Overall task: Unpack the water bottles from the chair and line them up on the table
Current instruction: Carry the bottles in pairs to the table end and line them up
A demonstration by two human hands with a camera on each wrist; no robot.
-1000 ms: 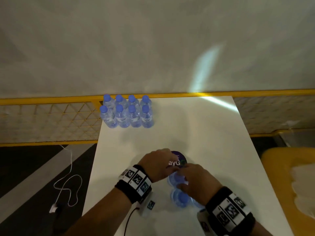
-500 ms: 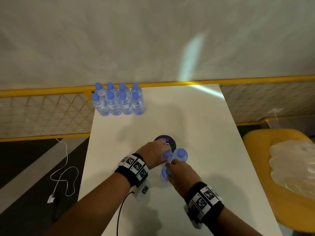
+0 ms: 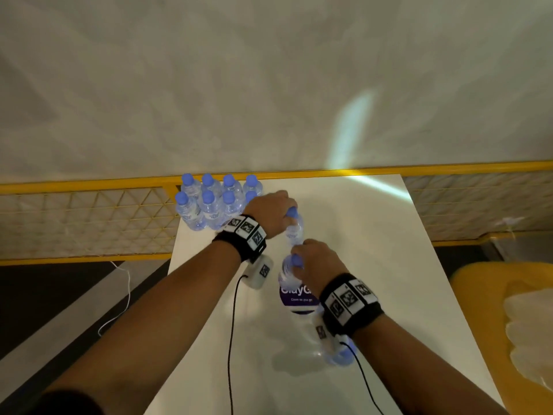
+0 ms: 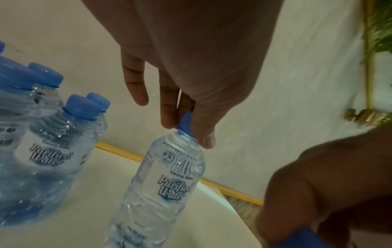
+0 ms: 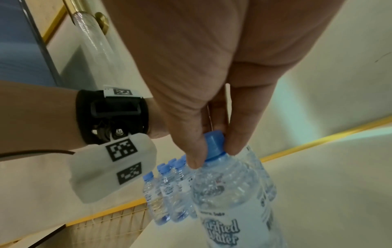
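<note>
Both hands have advanced from the near tabletop [image 3: 374,235] toward the lined-up bottles [image 3: 209,205] at its far left corner. Left hand [image 3: 270,215] pinches the cap of the front bottle [image 4: 161,184]; right hand [image 3: 314,265] pinches the rear bottle [image 5: 231,198]. Cap grips probably keep each bottle hanging upright. Both forearms extend forward, fingers pointing down.

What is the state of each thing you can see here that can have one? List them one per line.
Left hand: pinches the cap of a bottle.
Left-hand bottle: capped, hanging tilted.
Right hand: pinches another bottle's cap.
Right-hand bottle: capped, held by its cap.
Grouped bottles: upright, capped, two rows at the table's far corner.
</note>
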